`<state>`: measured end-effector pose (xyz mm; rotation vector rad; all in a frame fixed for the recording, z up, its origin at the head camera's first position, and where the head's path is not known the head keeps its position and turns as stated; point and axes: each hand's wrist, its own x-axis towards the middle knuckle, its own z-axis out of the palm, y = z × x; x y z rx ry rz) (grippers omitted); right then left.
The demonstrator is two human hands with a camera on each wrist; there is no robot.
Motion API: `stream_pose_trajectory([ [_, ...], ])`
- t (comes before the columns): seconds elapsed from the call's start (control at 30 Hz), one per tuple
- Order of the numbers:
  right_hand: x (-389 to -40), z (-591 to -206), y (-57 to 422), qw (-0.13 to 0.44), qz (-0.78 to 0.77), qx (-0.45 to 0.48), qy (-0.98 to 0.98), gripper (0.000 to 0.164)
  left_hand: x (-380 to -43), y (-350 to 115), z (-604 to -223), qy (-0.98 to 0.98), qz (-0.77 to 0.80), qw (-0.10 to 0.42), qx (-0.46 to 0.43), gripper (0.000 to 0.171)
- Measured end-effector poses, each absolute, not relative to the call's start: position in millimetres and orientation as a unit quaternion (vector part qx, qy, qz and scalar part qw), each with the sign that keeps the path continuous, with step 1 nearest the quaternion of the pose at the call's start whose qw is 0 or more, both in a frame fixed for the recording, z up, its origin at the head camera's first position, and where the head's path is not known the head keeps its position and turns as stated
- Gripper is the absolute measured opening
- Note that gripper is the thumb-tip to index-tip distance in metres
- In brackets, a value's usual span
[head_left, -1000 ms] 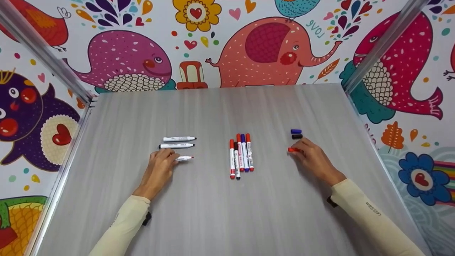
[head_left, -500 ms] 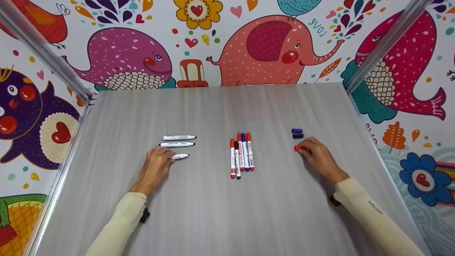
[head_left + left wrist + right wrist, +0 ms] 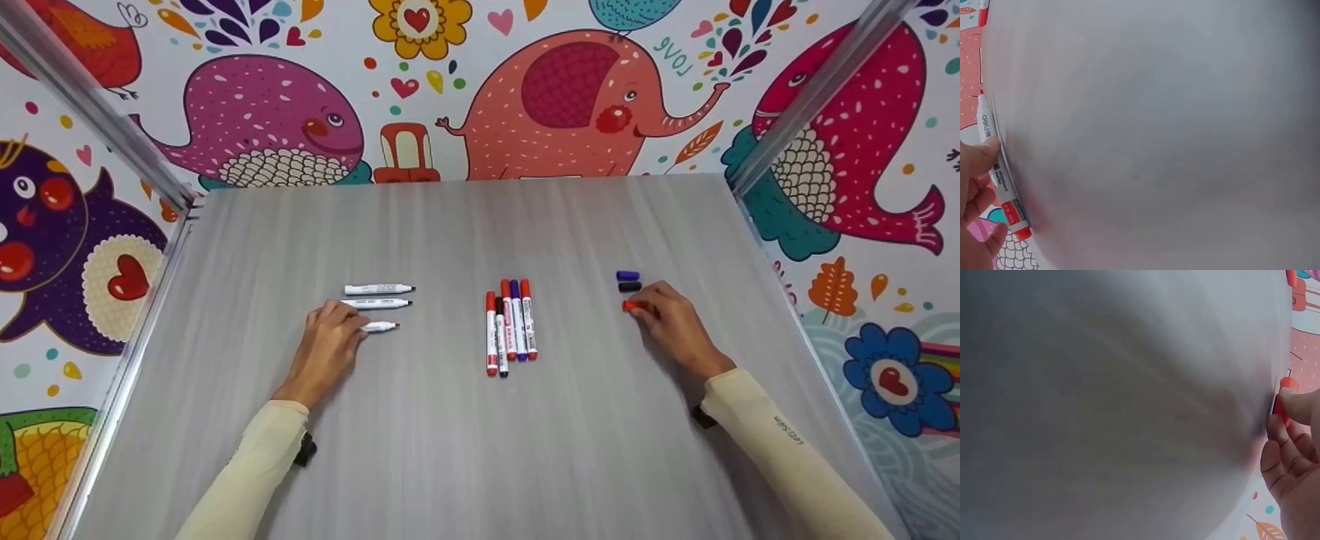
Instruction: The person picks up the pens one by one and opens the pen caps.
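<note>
- A white wall point(image 3: 409, 111) printed with colourful cartoon animals stands behind a grey wood-grain table point(image 3: 480, 450), with slanting metal posts point(image 3: 821, 94) at its far corners.
- The landmark is the bundle of five capped white plastic markers point(image 3: 508, 330) mid-table, lying side by side and pointing away from the person; from the left their far caps are red, black, red, blue and red.
- Left of the bundle, the person's left hand point(image 3: 324, 349) pinches a slim white uncapped marker with a red tip and red end point(image 3: 381, 327), thumb along the barrel, the tip aimed towards the bundle.
- Also left of the bundle, just beyond that marker, lie two white uncapped markers with dark tips point(image 3: 379, 304), roughly parallel to each other.
- Right of the bundle, well apart from it, the right hand point(image 3: 679, 326) pinches a small red plastic cap point(image 3: 630, 306) between thumb and fingers; whether the cap touches the table cannot be told.
- Right of the bundle too, just beyond the red cap, lie a blue cap point(image 3: 628, 276) and a black cap point(image 3: 630, 286), the blue one farther away.
- Cream sleeves point(image 3: 244, 465) cover both forearms.
</note>
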<state>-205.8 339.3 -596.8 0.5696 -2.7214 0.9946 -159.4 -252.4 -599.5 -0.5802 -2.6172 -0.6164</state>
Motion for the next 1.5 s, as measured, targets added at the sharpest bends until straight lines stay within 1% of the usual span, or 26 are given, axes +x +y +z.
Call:
stream_pose_trajectory([
  [0.23, -212.3, -599.4, 337.1, 0.1, 0.341, 0.204, -0.912, 0.013, -164.6, -250.7, -597.7, -0.933, -0.205, 0.196, -0.221, 0.014],
  [0.43, -216.3, -598.3, 336.3, 0.09, 0.338, 0.189, -0.918, 0.014, -169.7, -249.9, -598.9, -0.932, -0.195, 0.203, -0.227, 0.014],
  [0.6, -218.0, -597.9, 335.5, 0.094, 0.337, 0.189, -0.918, 0.013, -173.0, -249.0, -599.9, -0.929, -0.196, 0.212, -0.233, 0.015],
  [0.97, -219.5, -599.4, 335.4, 0.095, 0.328, 0.178, -0.923, 0.015, -174.2, -245.5, -597.3, -0.935, -0.196, 0.198, -0.221, 0.014],
  [1.27, -222.0, -604.8, 337.2, 0.133, 0.319, 0.182, -0.921, 0.016, -177.1, -244.1, -596.7, -0.939, -0.186, 0.196, -0.215, 0.012],
  [1.5, -222.0, -605.1, 337.0, 0.128, 0.32, 0.176, -0.922, 0.018, -176.9, -244.2, -598.5, -0.939, -0.187, 0.195, -0.216, 0.012],
])
